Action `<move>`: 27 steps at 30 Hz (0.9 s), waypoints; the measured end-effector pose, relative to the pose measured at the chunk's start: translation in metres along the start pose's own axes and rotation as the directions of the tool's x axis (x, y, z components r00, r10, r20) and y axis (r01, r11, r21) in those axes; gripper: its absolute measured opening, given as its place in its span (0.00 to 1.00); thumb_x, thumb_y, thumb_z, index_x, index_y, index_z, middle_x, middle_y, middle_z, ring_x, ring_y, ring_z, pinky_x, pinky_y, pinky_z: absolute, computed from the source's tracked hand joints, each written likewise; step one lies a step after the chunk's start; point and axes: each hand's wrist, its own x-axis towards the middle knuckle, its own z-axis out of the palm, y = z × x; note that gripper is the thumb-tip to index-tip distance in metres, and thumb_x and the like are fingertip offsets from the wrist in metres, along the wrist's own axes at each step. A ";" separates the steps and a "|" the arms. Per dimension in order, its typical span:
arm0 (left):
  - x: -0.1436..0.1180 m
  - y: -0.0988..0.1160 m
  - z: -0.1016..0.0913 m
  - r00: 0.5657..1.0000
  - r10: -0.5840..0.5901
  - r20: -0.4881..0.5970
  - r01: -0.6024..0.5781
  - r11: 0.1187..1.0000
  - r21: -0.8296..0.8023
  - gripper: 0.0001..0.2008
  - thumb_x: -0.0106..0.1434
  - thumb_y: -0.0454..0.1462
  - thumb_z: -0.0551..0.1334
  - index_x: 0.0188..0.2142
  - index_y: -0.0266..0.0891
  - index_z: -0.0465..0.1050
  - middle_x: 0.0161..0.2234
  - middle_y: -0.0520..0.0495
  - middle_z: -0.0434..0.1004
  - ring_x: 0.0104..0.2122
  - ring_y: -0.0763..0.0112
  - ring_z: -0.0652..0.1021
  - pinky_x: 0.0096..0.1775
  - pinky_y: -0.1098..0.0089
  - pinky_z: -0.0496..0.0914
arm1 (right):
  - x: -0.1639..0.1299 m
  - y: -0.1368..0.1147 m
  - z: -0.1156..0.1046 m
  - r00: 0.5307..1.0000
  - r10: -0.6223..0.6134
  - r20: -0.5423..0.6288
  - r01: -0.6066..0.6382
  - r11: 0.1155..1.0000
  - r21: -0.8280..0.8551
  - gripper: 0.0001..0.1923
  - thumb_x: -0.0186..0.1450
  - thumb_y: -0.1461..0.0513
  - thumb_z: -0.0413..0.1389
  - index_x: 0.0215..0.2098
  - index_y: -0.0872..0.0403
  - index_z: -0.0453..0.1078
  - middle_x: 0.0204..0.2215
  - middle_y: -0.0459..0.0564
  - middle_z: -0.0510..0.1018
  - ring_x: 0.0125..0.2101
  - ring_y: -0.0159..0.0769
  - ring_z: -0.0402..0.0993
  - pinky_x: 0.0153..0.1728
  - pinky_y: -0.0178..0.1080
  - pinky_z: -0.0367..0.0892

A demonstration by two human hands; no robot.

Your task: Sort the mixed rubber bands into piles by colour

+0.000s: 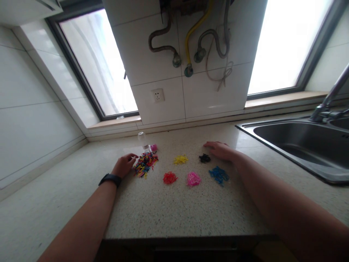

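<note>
On the speckled tabletop (174, 207), the left hand (124, 165) pinches at the mixed pile (145, 162), centre-left; the right hand (221, 150) lies flat, released, beside the black pile (204, 158). Best lift one band at a time.

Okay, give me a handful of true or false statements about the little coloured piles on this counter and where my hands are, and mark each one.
1. The left hand is at the edge of the mixed pile. True.
2. The right hand rests flat beside the black pile. True.
3. The yellow pile lies in the sink. False: it lies on the counter.
4. The red pile lies right of the pink pile. False: it lies left of it.
5. The blue pile lies nearest the right forearm. True.
</note>
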 end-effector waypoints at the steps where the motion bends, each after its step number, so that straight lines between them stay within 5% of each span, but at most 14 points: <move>1: 0.000 0.000 0.000 1.000 -0.001 0.004 0.001 1.000 -0.003 0.21 0.65 0.49 0.54 0.41 0.38 0.80 0.23 0.50 0.76 0.24 0.67 0.74 0.28 0.70 0.64 | 0.000 0.001 0.001 1.000 0.001 0.000 -0.001 1.000 -0.001 0.26 0.63 0.65 0.51 0.58 0.44 0.69 0.60 0.49 0.70 0.59 0.48 0.66 0.60 0.54 0.58; 12: 0.000 0.001 0.000 1.000 -0.010 0.022 0.011 0.999 -0.046 0.22 0.65 0.50 0.54 0.41 0.38 0.79 0.25 0.49 0.77 0.24 0.68 0.73 0.29 0.70 0.64 | 0.000 0.003 0.001 1.000 0.013 0.026 -0.013 1.000 -0.018 0.26 0.64 0.63 0.49 0.60 0.44 0.67 0.61 0.49 0.69 0.59 0.48 0.65 0.60 0.53 0.57; 20: -0.001 0.003 -0.001 0.998 -0.032 0.052 0.038 0.992 -0.122 0.23 0.66 0.49 0.51 0.43 0.36 0.78 0.18 0.53 0.68 0.20 0.69 0.70 0.26 0.71 0.62 | -0.001 0.000 0.000 1.000 0.021 0.020 -0.021 1.000 -0.007 0.25 0.64 0.63 0.50 0.59 0.43 0.68 0.61 0.49 0.70 0.60 0.50 0.65 0.60 0.56 0.57; 27: 0.008 -0.005 0.004 0.999 -0.038 0.033 0.036 0.998 0.048 0.22 0.65 0.49 0.55 0.49 0.40 0.76 0.26 0.50 0.76 0.26 0.68 0.75 0.31 0.71 0.65 | 0.002 0.003 0.003 1.000 0.013 0.025 -0.012 0.999 -0.031 0.25 0.64 0.62 0.49 0.60 0.43 0.67 0.62 0.49 0.68 0.60 0.51 0.63 0.60 0.57 0.57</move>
